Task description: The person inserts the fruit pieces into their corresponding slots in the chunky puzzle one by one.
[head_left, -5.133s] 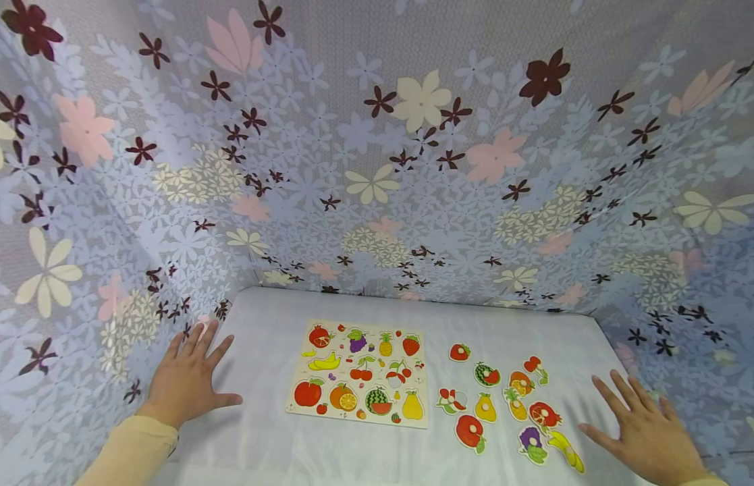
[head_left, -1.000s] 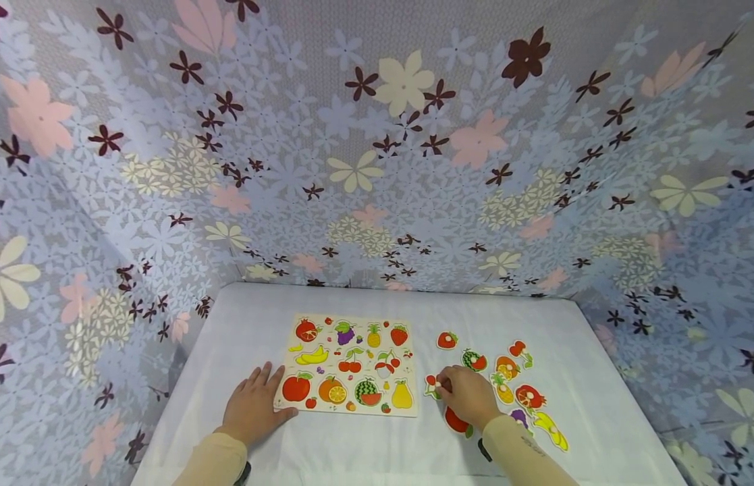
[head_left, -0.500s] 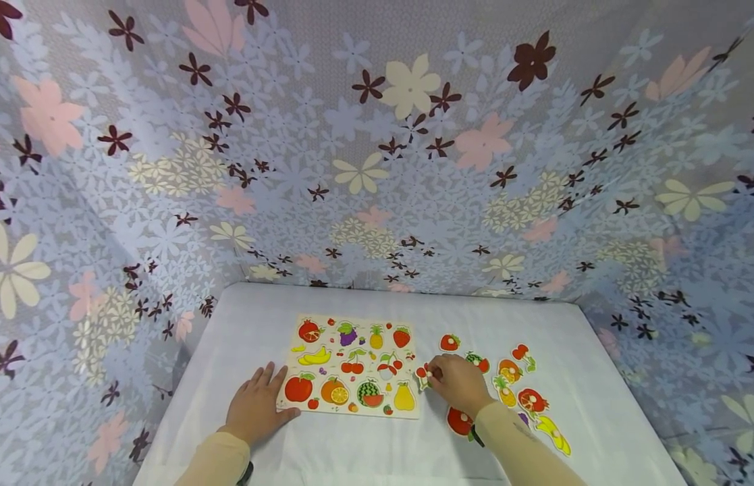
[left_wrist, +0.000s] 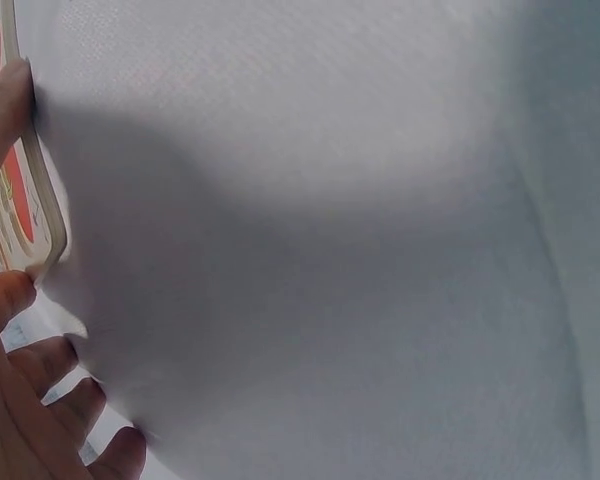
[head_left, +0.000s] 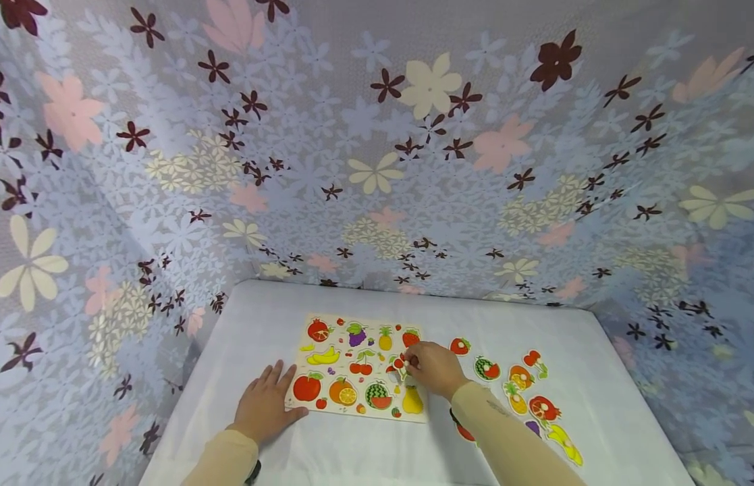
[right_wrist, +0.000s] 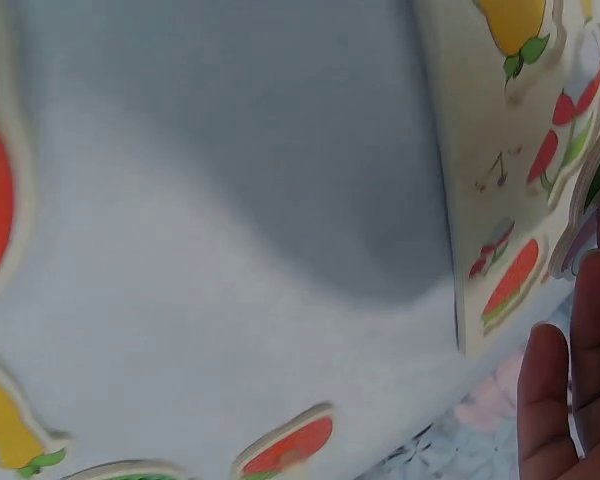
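A fruit puzzle board lies left of centre on the table. My left hand rests at its lower left corner with fingers spread; in the left wrist view the thumb touches the board's edge. Between thumb and fingers my right hand pinches a red-and-white fruit puzzle piece with green leaves. The piece is over the board's right part, near the matching picture, partly covering it. The right wrist view shows only part of the held piece, slightly above the board.
Loose puzzle pieces lie right of the board: strawberry, watermelon, cherries, orange, pineapple, pomegranate and bananas. My right arm partly covers the grapes and apple. Floral cloth surrounds the white-covered table.
Both hands came in from the sides to the board and pieces. The right hand took hold of the red-and-white fruit piece and carried it left over the board. The left hand stayed at the board's corner lately.
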The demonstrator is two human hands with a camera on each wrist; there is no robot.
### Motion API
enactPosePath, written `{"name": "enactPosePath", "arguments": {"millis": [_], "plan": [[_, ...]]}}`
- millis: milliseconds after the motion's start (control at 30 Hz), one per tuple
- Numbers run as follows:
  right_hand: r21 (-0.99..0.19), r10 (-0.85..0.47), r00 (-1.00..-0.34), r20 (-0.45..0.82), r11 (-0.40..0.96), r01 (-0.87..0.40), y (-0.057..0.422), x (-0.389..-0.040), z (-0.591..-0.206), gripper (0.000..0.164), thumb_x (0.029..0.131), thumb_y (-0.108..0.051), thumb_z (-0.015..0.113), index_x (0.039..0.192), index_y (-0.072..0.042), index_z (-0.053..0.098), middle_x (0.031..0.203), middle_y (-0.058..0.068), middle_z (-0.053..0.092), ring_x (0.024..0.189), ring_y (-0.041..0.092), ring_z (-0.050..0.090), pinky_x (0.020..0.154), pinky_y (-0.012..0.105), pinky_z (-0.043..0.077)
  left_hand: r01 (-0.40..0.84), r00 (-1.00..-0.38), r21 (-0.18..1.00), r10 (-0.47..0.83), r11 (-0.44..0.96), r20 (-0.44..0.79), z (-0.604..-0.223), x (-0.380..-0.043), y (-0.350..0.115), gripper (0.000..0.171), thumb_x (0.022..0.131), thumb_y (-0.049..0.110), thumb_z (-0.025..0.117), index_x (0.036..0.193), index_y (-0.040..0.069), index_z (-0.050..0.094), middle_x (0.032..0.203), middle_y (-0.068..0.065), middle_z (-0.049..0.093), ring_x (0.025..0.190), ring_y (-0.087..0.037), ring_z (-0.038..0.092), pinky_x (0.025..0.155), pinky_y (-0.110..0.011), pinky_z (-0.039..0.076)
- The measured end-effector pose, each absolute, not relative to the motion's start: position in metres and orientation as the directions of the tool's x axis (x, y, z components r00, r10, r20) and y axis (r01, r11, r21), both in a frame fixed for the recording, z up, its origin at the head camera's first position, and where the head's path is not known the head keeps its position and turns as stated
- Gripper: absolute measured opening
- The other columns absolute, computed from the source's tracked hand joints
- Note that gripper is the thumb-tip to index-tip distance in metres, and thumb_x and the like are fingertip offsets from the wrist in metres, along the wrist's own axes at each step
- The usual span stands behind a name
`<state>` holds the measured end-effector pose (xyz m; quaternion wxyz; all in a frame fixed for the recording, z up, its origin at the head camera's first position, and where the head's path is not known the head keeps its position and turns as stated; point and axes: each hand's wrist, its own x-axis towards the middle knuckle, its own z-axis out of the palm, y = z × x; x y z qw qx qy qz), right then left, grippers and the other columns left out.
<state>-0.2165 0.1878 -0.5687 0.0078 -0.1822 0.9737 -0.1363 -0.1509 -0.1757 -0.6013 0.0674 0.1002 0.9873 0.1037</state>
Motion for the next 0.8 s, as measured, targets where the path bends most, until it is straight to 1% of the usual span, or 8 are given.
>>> {"name": "enactPosePath", "arguments": {"millis": [267, 400, 567, 667, 800], "plan": [[-0.294, -0.338, -0.94, -0.041, 0.904, -0.312, 0.175, -0.222, -0.578, 0.008, 0.088, -0.024, 0.078, 0.091, -0.021, 0.071, 0.076, -0.013, 0.055, 0.066, 0.007, 0.049, 0.06, 0.024, 0.045, 0.189, -0.973, 0.217, 0.212, 0.958, -0.089, -0.604, -0.152, -0.172, 0.094, 0.079, 0.063, 0.073, 0.151, 0.01, 0.044, 0.155, -0.022, 0.036, 0.14, -0.044, 0.035, 0.11, -0.061, 0.032], [-0.298, -0.337, -0.94, -0.054, 0.904, -0.307, 0.172, -0.222, -0.581, 0.009, 0.088, -0.025, 0.078, 0.092, -0.02, 0.071, 0.075, -0.013, 0.055, 0.067, 0.008, 0.049, 0.062, 0.025, 0.045, 0.191, -0.976, 0.215, 0.209, 0.958, -0.066, -0.607, -0.152, -0.172, 0.093, 0.079, 0.063, 0.074, 0.15, 0.01, 0.045, 0.154, -0.021, 0.038, 0.14, -0.043, 0.035, 0.11, -0.061, 0.032], [-0.281, -0.356, -0.933, -0.053, 0.902, -0.329, 0.169, -0.223, -0.583, 0.008, 0.089, -0.025, 0.077, 0.092, -0.02, 0.072, 0.077, -0.013, 0.056, 0.069, 0.008, 0.049, 0.064, 0.025, 0.046, 0.189, -0.976, 0.215, 0.207, 0.958, -0.067, -0.606, -0.151, -0.173, 0.093, 0.079, 0.063, 0.073, 0.151, 0.01, 0.045, 0.155, -0.021, 0.037, 0.14, -0.043, 0.034, 0.11, -0.061, 0.032], [-0.259, -0.372, -0.928, -0.034, 0.9, -0.351, 0.168, -0.225, -0.583, 0.006, 0.089, -0.024, 0.077, 0.092, -0.02, 0.072, 0.079, -0.013, 0.059, 0.069, 0.007, 0.049, 0.065, 0.025, 0.048, 0.186, -0.976, 0.209, 0.206, 0.96, -0.077, -0.605, -0.151, -0.174, 0.093, 0.08, 0.063, 0.072, 0.151, 0.01, 0.044, 0.156, -0.021, 0.036, 0.141, -0.043, 0.034, 0.11, -0.06, 0.032], [-0.256, -0.389, -0.921, -0.019, 0.892, -0.371, 0.165, -0.227, -0.581, 0.006, 0.089, -0.021, 0.077, 0.094, -0.02, 0.074, 0.082, -0.012, 0.062, 0.069, 0.007, 0.05, 0.068, 0.027, 0.051, 0.179, -0.975, 0.207, 0.202, 0.962, -0.093, -0.602, -0.151, -0.175, 0.093, 0.08, 0.062, 0.073, 0.151, 0.011, 0.044, 0.155, -0.02, 0.036, 0.141, -0.043, 0.034, 0.11, -0.061, 0.032]]}}
